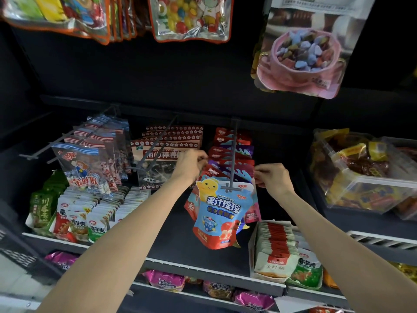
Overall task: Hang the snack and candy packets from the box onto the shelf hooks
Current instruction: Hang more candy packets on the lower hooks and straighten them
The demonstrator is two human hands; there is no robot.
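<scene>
Head view: both hands are up at the middle hook point(232, 154), left hand point(191, 164) pinching the red and purple packets point(225, 154) on one side, right hand point(272, 177) pinching their edge on the other. Blue gummy packet point(222, 213) hangs at the hook's tip. Clear bin point(370, 190) at right holds yellow and red snacks; cardboard tray point(266, 265) holds red-and-white sachets. Bare dark shelf point(176, 240) lies between.

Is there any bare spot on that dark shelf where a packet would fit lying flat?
Yes: the dark shelf is bare under the hanging blue gummy packet, between the upright snack packs on the left and the white carton on the right. The hook above is crowded, both hands at its packets.
</scene>
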